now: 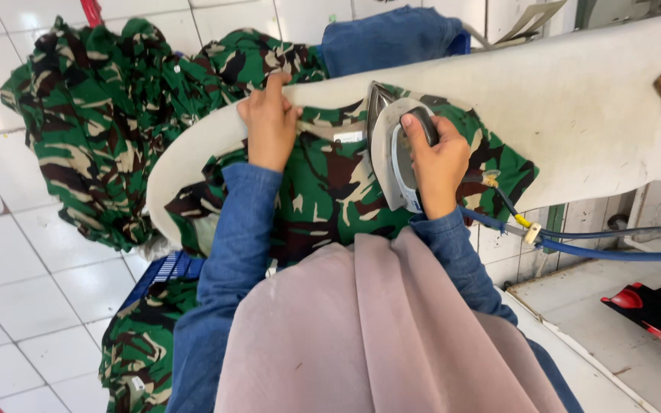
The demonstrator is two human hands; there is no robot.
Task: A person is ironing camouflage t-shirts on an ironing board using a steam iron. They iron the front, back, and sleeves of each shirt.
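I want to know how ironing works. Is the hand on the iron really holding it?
Touching. The head view shows the right hand with its fingers wrapped over the dark handle of the iron, no gap visible.

**Laundry / ironing workroom**

Padded ironing board (575,99) worn and scorched at one end, steam iron (392,149) fed by blue hoses (613,248). Heaps of camouflage garments (101,107) off the board's end, more in a blue crate (166,269). White tiled floor (32,291) and wall, utilitarian, no home furnishings.
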